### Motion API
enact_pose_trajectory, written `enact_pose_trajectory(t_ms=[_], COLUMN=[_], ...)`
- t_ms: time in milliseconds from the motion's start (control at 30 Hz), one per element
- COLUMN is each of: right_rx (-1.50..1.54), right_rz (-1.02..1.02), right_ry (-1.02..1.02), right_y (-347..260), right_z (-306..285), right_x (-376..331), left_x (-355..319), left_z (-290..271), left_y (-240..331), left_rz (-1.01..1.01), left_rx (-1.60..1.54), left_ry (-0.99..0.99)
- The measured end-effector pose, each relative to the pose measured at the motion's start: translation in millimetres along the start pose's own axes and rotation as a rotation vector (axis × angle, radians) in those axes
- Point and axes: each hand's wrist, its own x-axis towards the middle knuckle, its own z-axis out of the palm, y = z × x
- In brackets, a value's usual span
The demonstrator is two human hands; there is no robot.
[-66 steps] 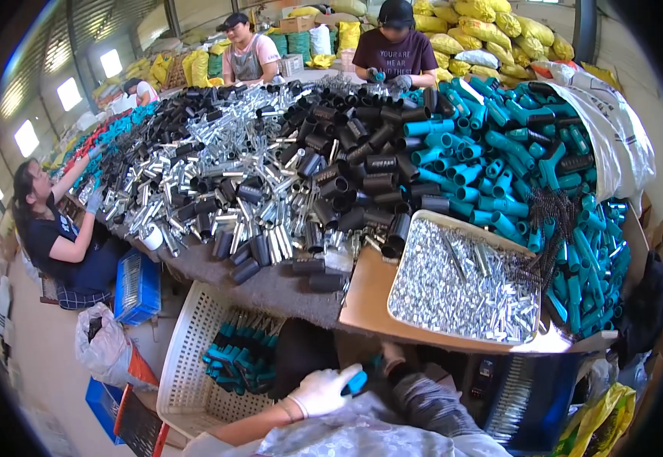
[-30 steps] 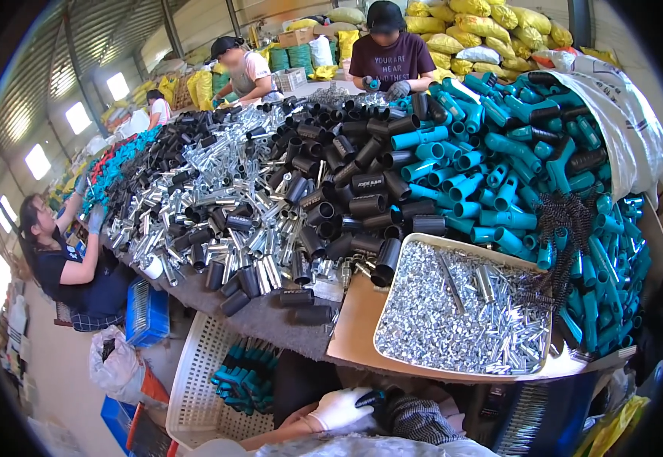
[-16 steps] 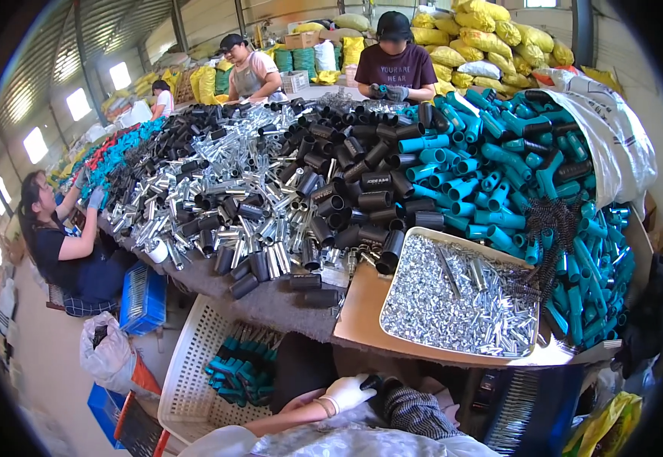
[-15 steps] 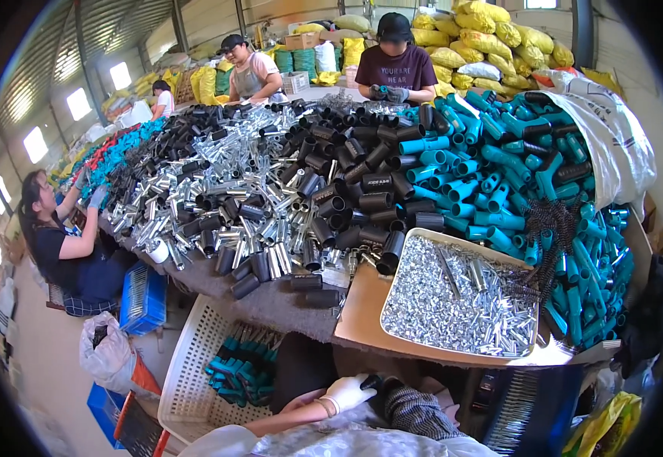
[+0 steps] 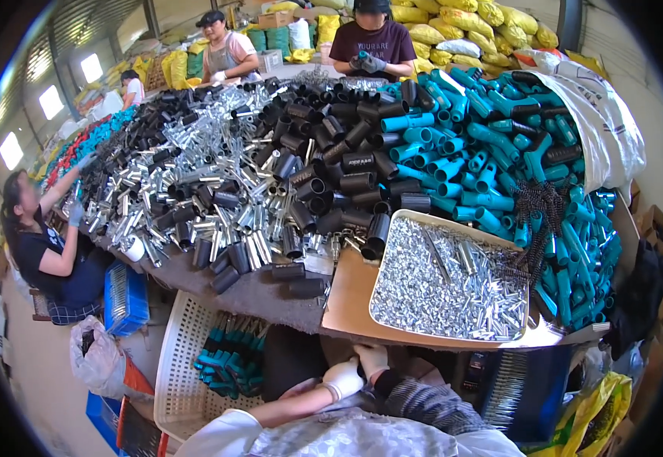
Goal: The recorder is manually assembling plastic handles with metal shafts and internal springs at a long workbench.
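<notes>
My left hand (image 5: 343,379), in a white glove, is low in front of my lap with its fingers curled closed. Against it is my right hand (image 5: 371,359), also in a pale glove and reaching out of a grey knitted sleeve; its fingers are closed too. Whatever the two hands hold between them is hidden. Left of them stands a white perforated basket (image 5: 170,381) with several teal-and-black handled tools (image 5: 229,358) inside. Above the hands, on the table's edge, a tray (image 5: 446,286) is full of small silver metal parts.
The table (image 5: 267,301) is heaped with black sleeves (image 5: 358,183), silver metal tubes (image 5: 232,206) and teal plastic handles (image 5: 491,148). A blue crate (image 5: 126,301) and a plastic bag (image 5: 99,358) stand at left. Several co-workers are around the table. Dark springs (image 5: 533,206) hang beside the tray.
My hands have come together, and the right glove now shows beyond the left. The dark piece seen at my left fingertips is out of sight. The view has shifted slightly.
</notes>
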Motion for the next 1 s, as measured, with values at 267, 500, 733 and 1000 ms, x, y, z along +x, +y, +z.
enact_pose_trajectory(t_ms=[267,500,733,1000], right_rx=[-0.091,0.696,0.852,0.590], right_rz=[0.227,0.366,0.438,0.450], right_ry=[-0.104,-0.020,-0.190,-0.239], right_y=[-15,-14,-12,-41], right_z=[4,-74,-99,-78], right_x=[6,-14,-42,-61], left_x=[19,-125,-241,-122], left_z=[50,-174,-242,-149], left_y=[-43,-36,-121,-224], left_rz=[0.161,0.174,-0.211,-0.229], left_rx=[-0.031,-0.241,-0.401,-0.163], left_ry=[0.274,0.441,0.858,0.785])
